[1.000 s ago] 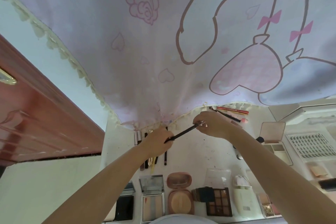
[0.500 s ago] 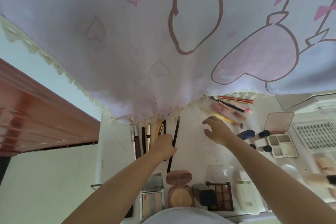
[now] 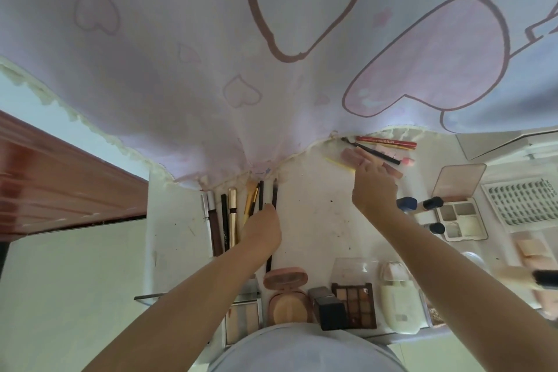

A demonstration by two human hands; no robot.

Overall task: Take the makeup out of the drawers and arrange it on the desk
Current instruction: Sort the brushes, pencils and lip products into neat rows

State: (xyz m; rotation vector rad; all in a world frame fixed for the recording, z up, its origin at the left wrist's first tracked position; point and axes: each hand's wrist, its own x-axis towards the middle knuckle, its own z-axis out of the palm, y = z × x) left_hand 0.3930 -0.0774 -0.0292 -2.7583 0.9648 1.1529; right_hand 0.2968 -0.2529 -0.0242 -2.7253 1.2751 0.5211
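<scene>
On the white desk (image 3: 317, 220) a row of pens and pencils (image 3: 225, 220) lies side by side at the left. My left hand (image 3: 262, 231) rests at the right end of that row, fingers curled on a thin black pencil (image 3: 274, 196) that lies flat on the desk and runs under the hand. My right hand (image 3: 374, 190) reaches to the far right, fingers stretched out and touching a pink tube (image 3: 350, 156). Beside that tube lie a black liner (image 3: 376, 154), a red pencil (image 3: 386, 142) and a thin yellow stick (image 3: 338, 161).
A pink printed cloth (image 3: 271, 69) hangs over the desk's far edge. Along the near edge stand a round compact (image 3: 287, 308), an eyeshadow palette (image 3: 356, 305) and a white bottle (image 3: 398, 308). At the right are a white palette (image 3: 462, 217) and a lash tray (image 3: 519, 202).
Both hands held the black pencil in the air; my right hand let go and moved to the pink tube, while my left laid the pencil down beside the row.
</scene>
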